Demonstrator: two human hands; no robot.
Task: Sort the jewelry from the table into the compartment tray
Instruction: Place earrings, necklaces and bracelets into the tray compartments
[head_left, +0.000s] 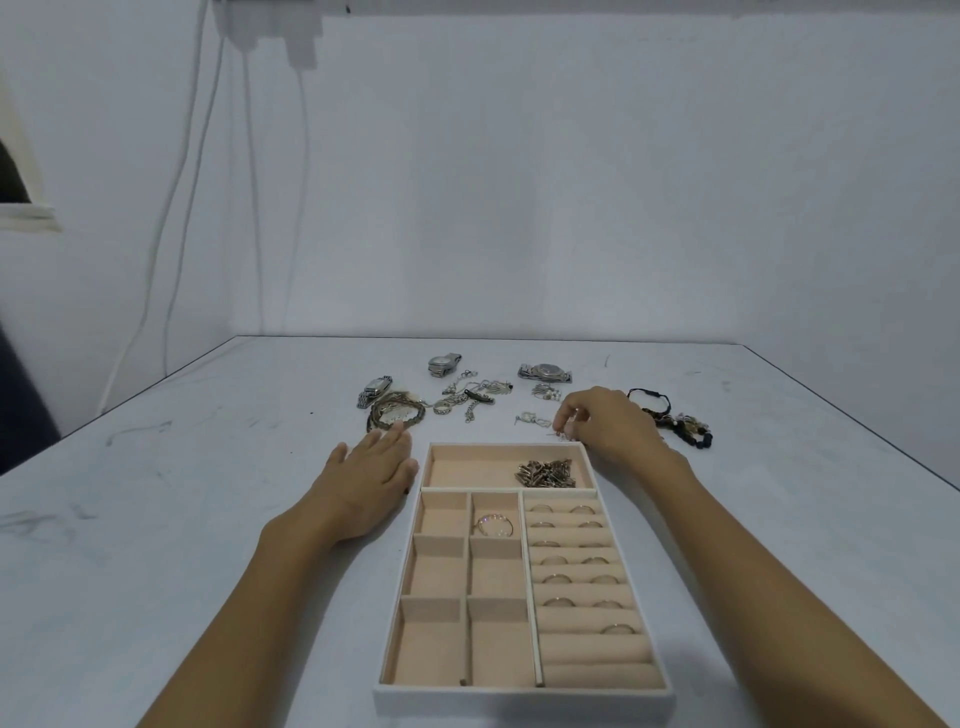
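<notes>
Beige lining, white outer wall: the compartment tray (519, 702) sits square on the counter (208, 519) directly before me, and I record it as partly filled. Its long far compartment holds a heap of small metal pieces (545, 473) at the right end. The ring rolls down the right side carry several rings (571, 561), and one thin hoop (495, 525) lies in a small compartment just behind the long one. The left grip (374, 480) lies flat and spread on the counter, holding nothing, just beside the tray's far left corner. The right grip (602, 426) is just beyond the far right corner, fingertips (569, 418) drawn together on a small pale piece (563, 432) at counter level; whether that piece has left the surface I cannot tell. Unsorted stock lies beyond the tray: three watches (545, 371), a bundle of chains (397, 413), a tangle of fine necklaces (475, 395) and dark beaded bracelets (680, 426) to the right. Assessment: the step in hand is the pick-up of one small item, with the smaller goods largely sorted and the bulky ones outstanding. The next move calls for a firm pinch, a short lift over the tray wall and a release into the matching compartment, likely the far one; so small a piece could slip if the pinch is loose.
</notes>
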